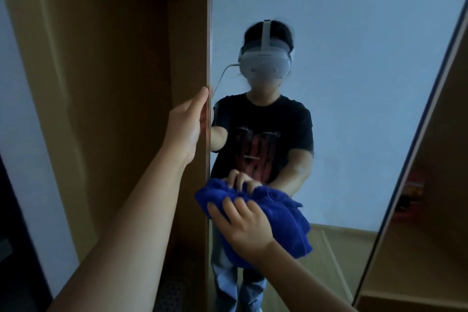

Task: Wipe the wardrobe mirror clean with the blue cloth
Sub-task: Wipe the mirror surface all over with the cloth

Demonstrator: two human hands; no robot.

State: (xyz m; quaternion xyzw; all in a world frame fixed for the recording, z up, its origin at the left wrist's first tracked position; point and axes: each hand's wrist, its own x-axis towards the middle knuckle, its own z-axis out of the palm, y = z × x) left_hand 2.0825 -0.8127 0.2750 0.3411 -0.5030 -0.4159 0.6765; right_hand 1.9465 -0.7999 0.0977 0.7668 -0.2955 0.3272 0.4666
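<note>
Head camera view, looking slightly down at a tall wardrobe mirror (342, 83) on a door that stands open, with the dim brown wardrobe interior (114, 83) to its left. The left hand (188, 125) reaches up and forward to the mirror's left edge, thumb on the near side and fingers curled around the edge, gripping the door. The right hand (244, 227) is lower and close to the camera, fingers spread and flat, pressing a bunched blue cloth (278, 215) against the glass near the lower left part of the mirror. The cloth is crumpled, with folds spilling out to the right of and below the hand, and it touches the mirror surface. Both forearms are bare and stretch in from the bottom of the view. In the glass is the reflection of a person (263, 139) wearing a pale grey headset (264, 63) with a cable running off to one side, a black short-sleeved T-shirt with a red print, and light jeans; the reflected fingers meet the cloth from the far side. Behind the reflection is a plain pale blue wall and a strip of light wooden floor. At the far right, the mirror's slanted edge borders a brown shelf compartment (430, 210) holding something red, too blurred to identify. The lighting is dim throughout.
</note>
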